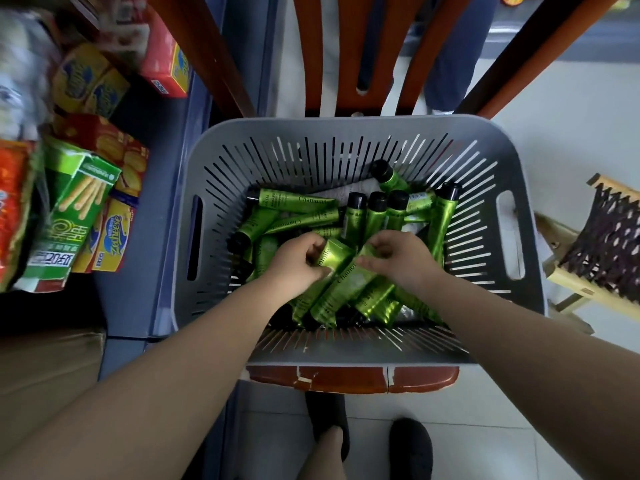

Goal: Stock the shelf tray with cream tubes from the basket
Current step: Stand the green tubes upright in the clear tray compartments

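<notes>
Both hands are down inside the grey slotted basket (pixel 349 133), which sits on the seat of a red-brown wooden chair (pixel 349 377). The basket holds a loose heap of green cream tubes (pixel 298 202) with black caps, lying crosswise over one another, a few propped on end toward the far right side. The left hand (pixel 298 261) has its fingers curled round the flat end of one tube (pixel 334 256) (the lettering "Chamomile" shows on it), so its grip is clamped on that tube. The right hand (pixel 398 258) reaches in from the other side with fingers and thumb bent over the tubes just beside it; whether its grip has closed on a tube I cannot tell. The two hands are near each other over the middle of the heap. To the left, a blue shelf (pixel 145 188) carries snack boxes (pixel 72 216) in green, yellow and red. A woven wooden stool (pixel 602 251) stands to the right of the basket
</notes>
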{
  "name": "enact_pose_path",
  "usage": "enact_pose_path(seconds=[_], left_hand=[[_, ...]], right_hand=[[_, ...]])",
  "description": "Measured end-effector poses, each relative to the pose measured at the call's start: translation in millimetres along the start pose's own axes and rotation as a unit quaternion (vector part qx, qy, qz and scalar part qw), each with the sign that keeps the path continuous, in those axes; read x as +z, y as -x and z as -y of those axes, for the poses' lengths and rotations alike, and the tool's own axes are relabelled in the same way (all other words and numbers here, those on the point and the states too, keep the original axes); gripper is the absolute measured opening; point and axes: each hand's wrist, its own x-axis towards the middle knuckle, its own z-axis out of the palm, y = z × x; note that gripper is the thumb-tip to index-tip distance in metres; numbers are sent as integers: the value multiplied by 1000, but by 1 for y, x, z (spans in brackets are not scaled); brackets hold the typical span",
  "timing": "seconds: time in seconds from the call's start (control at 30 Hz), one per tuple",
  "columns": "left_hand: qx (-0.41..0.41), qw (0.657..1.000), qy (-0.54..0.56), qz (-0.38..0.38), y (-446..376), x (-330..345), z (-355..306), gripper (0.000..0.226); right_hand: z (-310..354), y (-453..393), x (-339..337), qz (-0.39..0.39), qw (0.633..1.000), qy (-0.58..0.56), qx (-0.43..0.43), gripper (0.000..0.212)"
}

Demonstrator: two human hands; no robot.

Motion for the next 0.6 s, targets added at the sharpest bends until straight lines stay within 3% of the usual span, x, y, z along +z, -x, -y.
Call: enact_pose_path(seconds=[0.23,0.43,0.53,0.6], left_hand=[[10,984,153,-96,45,-18,-28,40],[80,960,199,-178,120,-61,-92,25],[109,937,247,-221,174,-96,-133,31],[129,928,252,-241,217,-119,-160,22]], right_hand=[[40,29,-15,-59,994,-62,-72,26],[109,92,-79,-86,977,-119,-157,26],[157,137,-118,-92,960,-130,-230,19],[190,172,-144,-73,949,-155,-267,12]])
